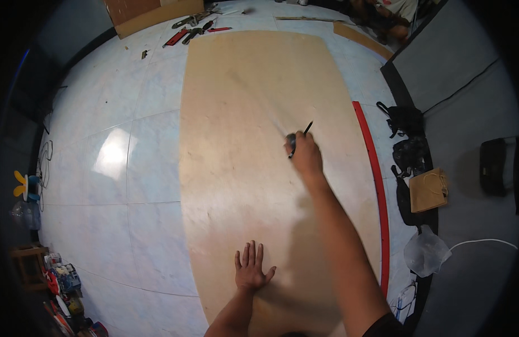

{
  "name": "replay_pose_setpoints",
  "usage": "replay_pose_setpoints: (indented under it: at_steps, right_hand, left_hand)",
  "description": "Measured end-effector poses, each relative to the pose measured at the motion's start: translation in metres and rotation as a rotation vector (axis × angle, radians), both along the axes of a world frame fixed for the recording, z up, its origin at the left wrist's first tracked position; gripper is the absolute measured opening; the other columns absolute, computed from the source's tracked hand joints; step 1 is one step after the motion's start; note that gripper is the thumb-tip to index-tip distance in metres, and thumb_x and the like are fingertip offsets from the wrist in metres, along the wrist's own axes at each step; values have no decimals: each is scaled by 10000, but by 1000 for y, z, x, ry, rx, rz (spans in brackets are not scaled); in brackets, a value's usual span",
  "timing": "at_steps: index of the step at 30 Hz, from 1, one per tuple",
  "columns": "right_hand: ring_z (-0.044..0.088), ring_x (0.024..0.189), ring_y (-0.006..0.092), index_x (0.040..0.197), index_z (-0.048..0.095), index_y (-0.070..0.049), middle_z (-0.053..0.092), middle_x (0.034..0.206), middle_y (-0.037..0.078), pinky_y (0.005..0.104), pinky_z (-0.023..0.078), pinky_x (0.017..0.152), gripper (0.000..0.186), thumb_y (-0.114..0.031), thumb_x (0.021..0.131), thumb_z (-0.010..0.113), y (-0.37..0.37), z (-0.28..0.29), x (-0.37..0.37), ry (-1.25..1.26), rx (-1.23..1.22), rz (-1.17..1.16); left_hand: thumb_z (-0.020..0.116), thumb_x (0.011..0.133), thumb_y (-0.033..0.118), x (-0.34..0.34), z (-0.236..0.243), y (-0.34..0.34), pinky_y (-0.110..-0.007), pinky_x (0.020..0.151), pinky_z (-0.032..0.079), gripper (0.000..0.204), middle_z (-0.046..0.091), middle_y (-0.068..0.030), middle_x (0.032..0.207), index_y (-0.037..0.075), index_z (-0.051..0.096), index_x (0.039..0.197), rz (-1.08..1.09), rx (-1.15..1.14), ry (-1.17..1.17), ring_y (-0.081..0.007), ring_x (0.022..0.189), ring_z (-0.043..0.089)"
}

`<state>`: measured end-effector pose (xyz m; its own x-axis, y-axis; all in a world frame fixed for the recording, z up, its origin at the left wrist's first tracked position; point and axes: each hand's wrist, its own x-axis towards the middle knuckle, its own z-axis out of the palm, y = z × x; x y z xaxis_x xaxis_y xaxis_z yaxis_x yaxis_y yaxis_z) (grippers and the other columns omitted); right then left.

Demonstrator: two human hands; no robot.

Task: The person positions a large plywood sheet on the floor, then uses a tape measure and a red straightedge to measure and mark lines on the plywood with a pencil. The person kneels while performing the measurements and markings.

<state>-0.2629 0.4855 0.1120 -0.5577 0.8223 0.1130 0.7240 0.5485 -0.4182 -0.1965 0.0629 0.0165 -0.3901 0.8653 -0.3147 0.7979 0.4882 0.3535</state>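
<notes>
I observed the board (237, 168) on the floor (102, 224), left hand (251, 274) spread flat on it, right grip (306, 153) pinching a pen (309, 127) and dark object (292, 141). Step judged: tool handling; next move needed steady bracing.

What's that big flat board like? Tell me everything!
The board is a long, pale tan sheet that looks like wood, with faint marks. It lies flat on the tiled floor, a red strip along its right side. The left hand rests palm-down on its near part; whether the right hand touches it is unclear.
</notes>
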Motion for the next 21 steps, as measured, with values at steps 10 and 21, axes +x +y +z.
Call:
replay_pose_setpoints:
  at_steps: [10,21]
  right_hand:
    - [693,878,432,1020,712,-43,708,892,193,528,557,798,285,-290,961,840,-291,119,225,237,-25,-355]
    - [758,825,338,1181,742,-141,685,1031,167,468,623,715,186,-214,1011,763,-698,377,413,-21,-96,-703]
  left_hand:
    - [580,946,703,3,15,2,-588,1363,32,1075,171,-164,1838,78,235,1751,22,76,34,-302,1709,112]
    - [612,936,806,-40,40,-17,-478,1316,321,1064,463,-288,1674,-37,535,1580,-353,-307,-640,-396,1589,415]
